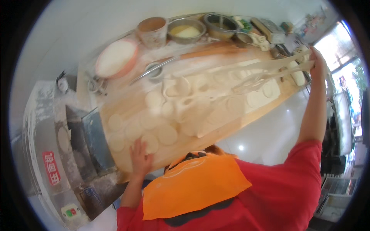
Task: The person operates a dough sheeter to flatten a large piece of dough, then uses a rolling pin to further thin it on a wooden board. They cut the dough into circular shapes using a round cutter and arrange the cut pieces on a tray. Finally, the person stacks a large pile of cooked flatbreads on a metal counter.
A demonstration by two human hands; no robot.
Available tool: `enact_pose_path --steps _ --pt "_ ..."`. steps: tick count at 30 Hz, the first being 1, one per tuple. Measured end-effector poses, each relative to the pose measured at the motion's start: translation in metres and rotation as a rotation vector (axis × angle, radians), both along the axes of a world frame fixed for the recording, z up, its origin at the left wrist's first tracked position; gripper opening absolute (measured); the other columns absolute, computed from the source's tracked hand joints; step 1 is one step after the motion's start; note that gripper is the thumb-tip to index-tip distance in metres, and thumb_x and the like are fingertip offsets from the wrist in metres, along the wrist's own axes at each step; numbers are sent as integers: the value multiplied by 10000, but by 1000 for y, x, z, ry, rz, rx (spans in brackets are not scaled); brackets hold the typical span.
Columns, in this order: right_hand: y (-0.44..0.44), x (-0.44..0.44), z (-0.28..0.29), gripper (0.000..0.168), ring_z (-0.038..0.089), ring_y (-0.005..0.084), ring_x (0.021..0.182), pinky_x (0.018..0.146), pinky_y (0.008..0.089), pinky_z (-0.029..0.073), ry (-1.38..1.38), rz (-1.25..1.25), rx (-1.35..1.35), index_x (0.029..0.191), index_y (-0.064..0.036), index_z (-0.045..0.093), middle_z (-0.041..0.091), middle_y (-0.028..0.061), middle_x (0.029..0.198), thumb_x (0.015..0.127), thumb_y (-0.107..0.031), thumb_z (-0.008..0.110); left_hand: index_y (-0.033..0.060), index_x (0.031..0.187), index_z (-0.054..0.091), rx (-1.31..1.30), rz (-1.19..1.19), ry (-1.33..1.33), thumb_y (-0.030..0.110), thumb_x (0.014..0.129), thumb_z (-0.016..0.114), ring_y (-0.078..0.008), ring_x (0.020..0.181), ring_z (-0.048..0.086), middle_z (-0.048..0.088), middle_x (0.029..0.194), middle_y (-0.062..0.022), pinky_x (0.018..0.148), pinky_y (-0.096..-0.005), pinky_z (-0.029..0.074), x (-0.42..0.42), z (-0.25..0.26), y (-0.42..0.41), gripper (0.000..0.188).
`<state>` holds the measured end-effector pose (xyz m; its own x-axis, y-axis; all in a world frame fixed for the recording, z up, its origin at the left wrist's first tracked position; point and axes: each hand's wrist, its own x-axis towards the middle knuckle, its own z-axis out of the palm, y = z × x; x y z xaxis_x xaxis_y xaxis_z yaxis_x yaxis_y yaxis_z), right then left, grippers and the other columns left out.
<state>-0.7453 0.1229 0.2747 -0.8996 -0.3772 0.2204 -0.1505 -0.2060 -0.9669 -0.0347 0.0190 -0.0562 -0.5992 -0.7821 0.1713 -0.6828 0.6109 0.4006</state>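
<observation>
My right hand [317,62], raised at the far right, grips the end of long strips of dough scrap [268,68], blurred, which stretch leftward over the wooden work table [225,132]. Cut-out dough rounds show in the sheet of dough [250,99] beneath them. At the table's left end, my left hand [141,156] rests with fingers apart by a dough round [149,143]. Beside it lies another round [167,134], with several more further left. Whether the left fingertips touch the dough cannot be told.
A dough machine [98,141] adjoins the table on the left. Along the back stand a tub of flour [117,57], a floury bucket [152,31], a metal bowl [186,30] and a dark pot [221,26]. A rolling pin [214,52] and a metal rod [154,69] lie nearer.
</observation>
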Motion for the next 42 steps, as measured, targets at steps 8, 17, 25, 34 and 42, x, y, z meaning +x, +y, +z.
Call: enact_pose_path --steps 8,17,25,34,42 --pt "-14 -113 -217 465 661 303 960 818 402 508 697 37 1516 1108 -68 676 682 176 1055 735 -340 734 -72 1340 429 37 751 141 122 806 647 -348 1044 594 613 1169 -210 908 -391 461 -5 -27 9 608" --pt "-128 62 -324 268 675 345 838 762 420 533 581 405 1083 858 -77 722 690 198 823 693 -274 644 35 1095 605 520 1377 965 93 782 710 -215 771 611 636 951 -92 603 -356 482 81 -22 -8 335" --pt "-143 55 -336 323 686 179 684 592 321 537 404 446 1128 815 -36 693 702 139 771 592 -245 796 -4 1256 546 -32 1285 23 266 801 687 -373 1124 578 585 1241 -218 975 -472 440 -18 5 7 548" --pt "-104 215 -195 308 581 101 742 613 235 408 -581 1006 277 1116 -3 578 666 56 924 832 -66 681 13 994 671 393 457 893 11 815 694 -157 903 638 674 992 -61 794 -277 513 -219 107 3 181" --pt "-102 323 -169 282 618 105 837 727 244 487 -751 1113 272 1145 -22 560 656 47 962 873 -55 630 85 798 713 -134 204 572 83 672 780 -209 810 563 620 814 -17 770 -344 408 -211 156 -20 143"
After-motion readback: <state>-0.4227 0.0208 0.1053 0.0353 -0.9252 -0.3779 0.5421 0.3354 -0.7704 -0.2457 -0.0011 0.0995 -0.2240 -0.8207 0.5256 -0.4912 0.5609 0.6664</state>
